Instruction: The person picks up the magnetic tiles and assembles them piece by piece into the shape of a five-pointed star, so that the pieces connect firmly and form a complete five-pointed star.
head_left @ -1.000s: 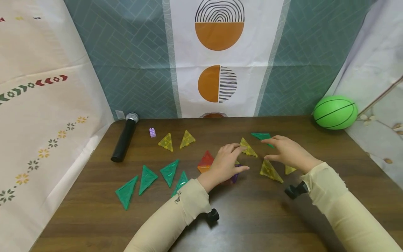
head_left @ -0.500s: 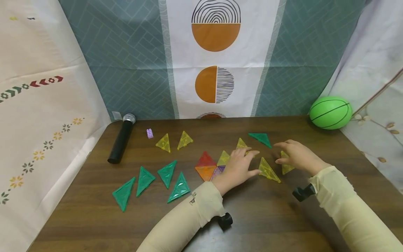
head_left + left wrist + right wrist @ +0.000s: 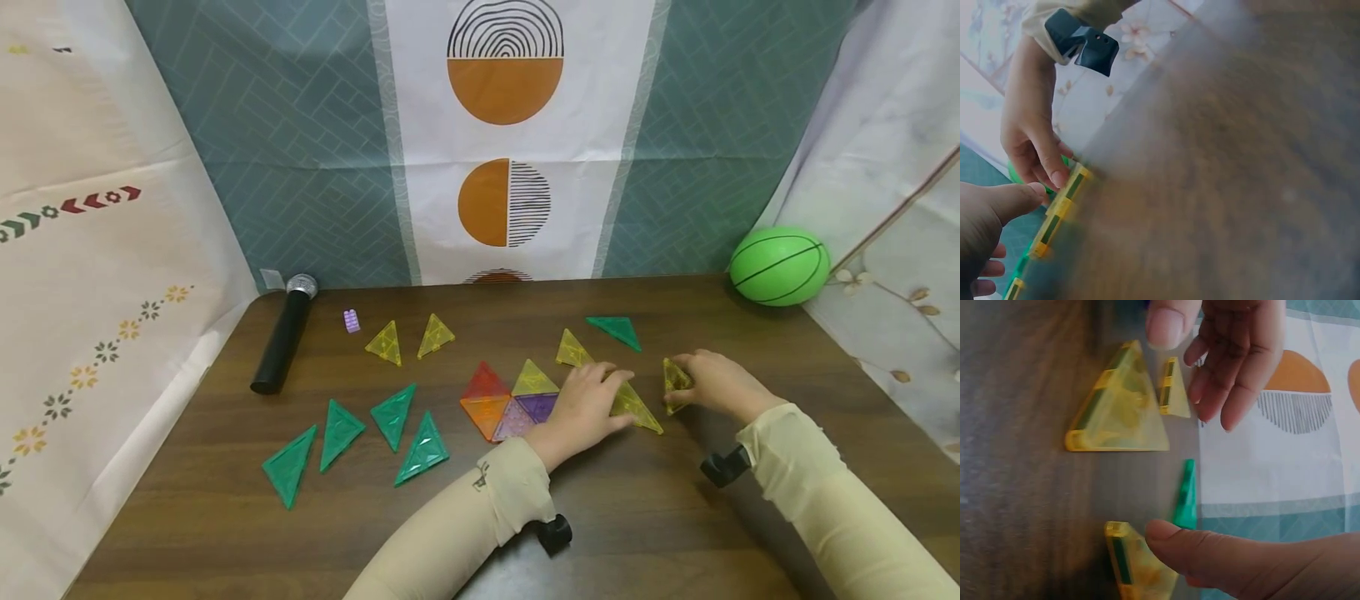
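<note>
My right hand [image 3: 720,385] pinches a yellow translucent triangle tile [image 3: 677,385] between thumb and fingers, low over the table. In the right wrist view the thumb lies along that tile's edge. My left hand [image 3: 588,408] hovers with loosely bent fingers beside another yellow triangle tile [image 3: 637,410] and holds nothing. A further yellow triangle tile [image 3: 572,348] lies just beyond its fingertips. Left of that hand, a red tile [image 3: 486,382], an orange tile [image 3: 484,412], a yellow tile [image 3: 534,380] and two purple tiles [image 3: 536,405] lie edge to edge, partly covered by the hand.
Several green triangle tiles [image 3: 424,450] lie at the left, and one green tile [image 3: 617,330] at the back right. Two yellow tiles [image 3: 386,343] lie farther back, near a small purple brick [image 3: 352,321]. A microphone [image 3: 283,342] and a green ball [image 3: 780,267] stand at the rear corners.
My left hand has moved right, off the joined tiles and towards the yellow tiles. My right hand has drawn back from the rear green tile and taken hold of a yellow tile.
</note>
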A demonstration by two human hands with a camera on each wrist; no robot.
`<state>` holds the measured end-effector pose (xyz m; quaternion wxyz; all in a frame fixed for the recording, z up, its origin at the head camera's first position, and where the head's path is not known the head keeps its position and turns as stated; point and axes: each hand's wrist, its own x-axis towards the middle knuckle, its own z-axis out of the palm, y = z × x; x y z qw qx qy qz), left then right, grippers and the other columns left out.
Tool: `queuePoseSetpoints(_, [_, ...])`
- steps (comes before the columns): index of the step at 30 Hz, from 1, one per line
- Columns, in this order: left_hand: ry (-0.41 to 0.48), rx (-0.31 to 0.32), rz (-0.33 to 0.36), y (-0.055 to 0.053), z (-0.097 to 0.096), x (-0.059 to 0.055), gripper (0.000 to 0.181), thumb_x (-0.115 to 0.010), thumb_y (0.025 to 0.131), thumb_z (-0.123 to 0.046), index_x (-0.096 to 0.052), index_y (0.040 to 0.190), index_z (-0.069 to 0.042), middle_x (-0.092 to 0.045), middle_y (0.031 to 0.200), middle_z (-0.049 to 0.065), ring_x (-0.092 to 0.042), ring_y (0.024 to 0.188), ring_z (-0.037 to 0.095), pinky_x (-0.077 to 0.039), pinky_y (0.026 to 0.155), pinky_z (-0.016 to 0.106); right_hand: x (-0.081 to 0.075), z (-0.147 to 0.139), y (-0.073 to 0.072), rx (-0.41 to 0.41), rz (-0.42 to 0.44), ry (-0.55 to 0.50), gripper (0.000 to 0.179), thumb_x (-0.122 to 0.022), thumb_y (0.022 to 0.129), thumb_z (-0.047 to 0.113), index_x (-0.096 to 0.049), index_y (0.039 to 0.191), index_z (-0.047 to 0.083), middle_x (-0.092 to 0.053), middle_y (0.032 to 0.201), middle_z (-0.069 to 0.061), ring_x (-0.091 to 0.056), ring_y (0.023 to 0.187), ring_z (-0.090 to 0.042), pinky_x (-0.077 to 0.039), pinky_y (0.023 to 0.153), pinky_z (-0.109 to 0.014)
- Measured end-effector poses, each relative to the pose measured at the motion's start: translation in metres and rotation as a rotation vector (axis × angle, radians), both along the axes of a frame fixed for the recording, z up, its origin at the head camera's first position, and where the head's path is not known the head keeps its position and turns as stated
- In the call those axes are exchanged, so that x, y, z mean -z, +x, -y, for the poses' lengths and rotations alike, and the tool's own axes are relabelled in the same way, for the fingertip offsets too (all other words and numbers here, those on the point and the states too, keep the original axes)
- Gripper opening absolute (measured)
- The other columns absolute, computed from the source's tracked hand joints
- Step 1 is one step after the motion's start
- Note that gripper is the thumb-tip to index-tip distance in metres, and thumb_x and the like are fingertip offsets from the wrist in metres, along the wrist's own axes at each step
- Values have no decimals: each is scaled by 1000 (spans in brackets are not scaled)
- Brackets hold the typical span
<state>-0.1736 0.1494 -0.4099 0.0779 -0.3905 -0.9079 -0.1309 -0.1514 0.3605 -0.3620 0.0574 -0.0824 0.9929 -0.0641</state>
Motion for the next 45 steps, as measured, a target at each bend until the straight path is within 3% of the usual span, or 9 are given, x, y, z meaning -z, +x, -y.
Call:
queuePoseSetpoints(5, [-7,27,-13,1,0,4,59,-65,85,-54,-53,135,-24,-60,129,-4,-55,121,13,-41,105,29,6,1,0,9,26,-3,62,-77,79,31,-59,118,-14,-62,91,-19,-56,77,-24,-50,71,-44])
queuePoseSetpoints(14, [-72,35,-70,-3,0,9,46,-61,88,-54,-62,125,-26,-62,127,-7,-56,119,11,-42,102,29,8,1,4,-55,-32,-30,57,-76,80,27,-61,121,-9,-64,111,-28,-61,100,-43,-51,85,-54])
queuePoseSetpoints(21, [-125,56,-111,-4,3,9,37,-56,92,-52,-67,119,-31,-61,131,-10,-55,122,9,-39,106,30,12,7,6,-141,-90,-72,48,-77,80,24,-66,116,-6,-67,108,-22,-63,98,-39,-52,83,-52])
queuePoseSetpoints(31, [-156,76,-155,0,8,9,35,-55,92,-52,-67,119,-32,-61,132,-11,-54,123,9,-40,106,29,17,18,16,-154,-131,-101,34,-70,86,22,-70,113,0,-67,106,-18,-64,96,-35,-53,82,-49])
queuePoseSetpoints(40, [-129,108,-121,1,11,9,38,-58,91,-52,-66,121,-29,-61,132,-9,-54,124,10,-41,106,29,17,25,17,-182,-125,-105,32,-70,87,21,-70,113,2,-67,107,-15,-65,98,-33,-54,83,-48])
queuePoseSetpoints(45, [-111,128,-77,-3,16,0,41,-59,91,-51,-64,124,-27,-59,135,-5,-53,126,13,-41,107,32,8,26,13,-183,-90,-106,34,-69,88,24,-69,115,3,-66,110,-15,-64,100,-34,-53,85,-50])
